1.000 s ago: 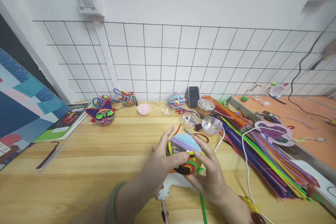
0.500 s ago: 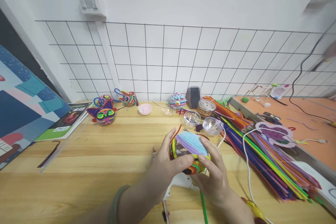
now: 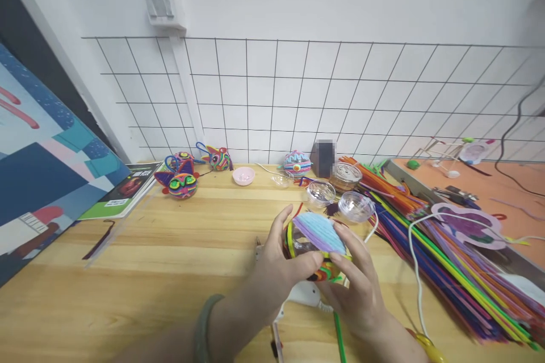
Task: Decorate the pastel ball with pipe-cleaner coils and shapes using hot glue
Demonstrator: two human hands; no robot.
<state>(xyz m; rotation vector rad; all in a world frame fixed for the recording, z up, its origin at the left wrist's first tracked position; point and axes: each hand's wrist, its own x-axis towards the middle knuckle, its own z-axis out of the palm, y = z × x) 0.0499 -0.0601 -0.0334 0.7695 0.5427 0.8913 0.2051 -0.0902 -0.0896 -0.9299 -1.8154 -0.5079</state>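
Both of my hands grip a clear plastic ball [image 3: 320, 232] partly covered with pipe cleaners: light blue and purple on top, yellow, green, red and orange bands lower down. My left hand [image 3: 286, 264] wraps its left side, thumb lying along the front edge. On the right, my right hand [image 3: 357, 272] presses its fingers against the top and front, so part of the ball is hidden. Beneath the hands lies a white tool that looks like a glue gun [image 3: 304, 294], mostly covered. A green pipe cleaner [image 3: 339, 337] lies just below it.
Pipe-cleaner bundles [image 3: 451, 272] spread across the right, crossed by a white cable [image 3: 414, 255]. Clear plastic half-shells [image 3: 356, 207] and a pink dish [image 3: 244, 176] stand toward the back. Decorated balls [image 3: 182, 185] sit at back left beside a magazine [image 3: 123, 193].
The whole view has shifted, so the scene sits farther right in the picture. Both hands keep hold of the ball, with their grip nearly unchanged.
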